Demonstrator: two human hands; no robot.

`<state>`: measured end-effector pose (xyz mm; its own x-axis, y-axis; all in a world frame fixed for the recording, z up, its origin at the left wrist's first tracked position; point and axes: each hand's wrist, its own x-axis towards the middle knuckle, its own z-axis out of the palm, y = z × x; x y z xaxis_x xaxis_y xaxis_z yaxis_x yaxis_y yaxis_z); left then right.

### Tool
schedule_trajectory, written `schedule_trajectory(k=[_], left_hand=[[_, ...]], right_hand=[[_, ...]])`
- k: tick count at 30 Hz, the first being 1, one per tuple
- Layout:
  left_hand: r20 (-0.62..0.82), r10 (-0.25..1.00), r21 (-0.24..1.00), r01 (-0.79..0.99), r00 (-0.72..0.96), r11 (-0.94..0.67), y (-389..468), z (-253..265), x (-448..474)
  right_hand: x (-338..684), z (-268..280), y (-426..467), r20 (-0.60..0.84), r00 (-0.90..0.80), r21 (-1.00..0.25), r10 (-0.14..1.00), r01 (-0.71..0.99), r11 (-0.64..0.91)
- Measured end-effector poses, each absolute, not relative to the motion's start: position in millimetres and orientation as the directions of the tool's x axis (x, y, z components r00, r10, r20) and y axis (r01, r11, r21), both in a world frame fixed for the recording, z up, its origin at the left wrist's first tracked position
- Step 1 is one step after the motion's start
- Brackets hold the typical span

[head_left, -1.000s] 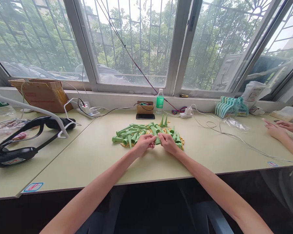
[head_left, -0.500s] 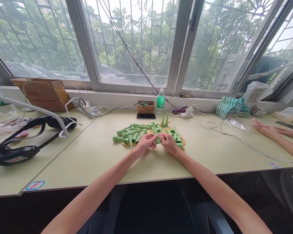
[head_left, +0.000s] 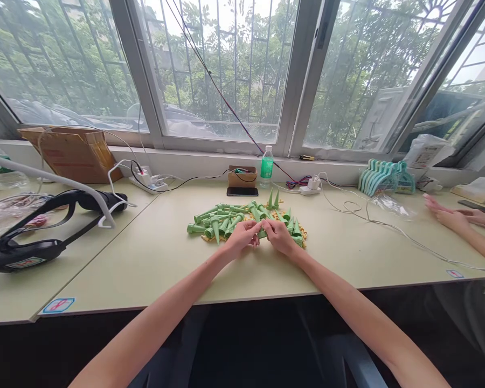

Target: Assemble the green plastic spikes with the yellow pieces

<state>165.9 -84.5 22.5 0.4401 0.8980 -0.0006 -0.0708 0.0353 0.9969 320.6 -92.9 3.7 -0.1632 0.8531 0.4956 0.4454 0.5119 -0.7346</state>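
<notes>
My left hand (head_left: 243, 237) and my right hand (head_left: 279, 236) meet over the front of a pile of green plastic spikes (head_left: 215, 225). Between the fingertips of both hands is a green plastic spike (head_left: 262, 233), mostly hidden by the fingers. Both hands are closed in a pinch on it. The spikes in the pile are hollow cones with wide collars, most of them lying on their sides. Two pointed spikes (head_left: 273, 199) stand upright behind my right hand. Small yellow pieces (head_left: 208, 238) lie under and among the green ones.
Behind the pile are a black phone (head_left: 242, 192), a small cardboard box (head_left: 248, 179) and a bottle (head_left: 267, 167). A black headset (head_left: 36, 237) lies left. White cables (head_left: 404, 231) and turquoise hangers (head_left: 378, 177) are on the right, near another person's hands (head_left: 452, 215).
My two hands hold almost the same pose on the green spike. At the right, the other person's hands have shifted slightly. The camera view has moved a little.
</notes>
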Motion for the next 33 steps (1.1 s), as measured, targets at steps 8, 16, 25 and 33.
schedule_trajectory(k=[8, 16, 25, 33], left_hand=[[-0.001, 0.904, 0.999, -0.048, 0.427, 0.024, -85.4, 23.4, 166.6], [0.016, 0.911, 0.998, -0.062, 0.412, 0.011, -83.7, 22.2, 167.1], [0.02, 0.925, 0.998, -0.06, 0.38, 0.003, -83.1, 23.2, 167.7], [0.048, 0.931, 0.996, -0.081, 0.363, -0.02, -83.9, 25.7, 168.0]], right_hand=[[320.2, 4.2, -93.2, 0.486, -0.155, -0.743, 0.86, 0.445, 0.5], [320.4, 3.9, -92.2, 0.487, -0.159, -0.745, 0.859, 0.437, 0.504], [320.0, 3.8, -92.1, 0.485, -0.169, -0.743, 0.858, 0.437, 0.506], [320.6, 4.6, -91.6, 0.49, -0.182, -0.733, 0.852, 0.443, 0.516]])
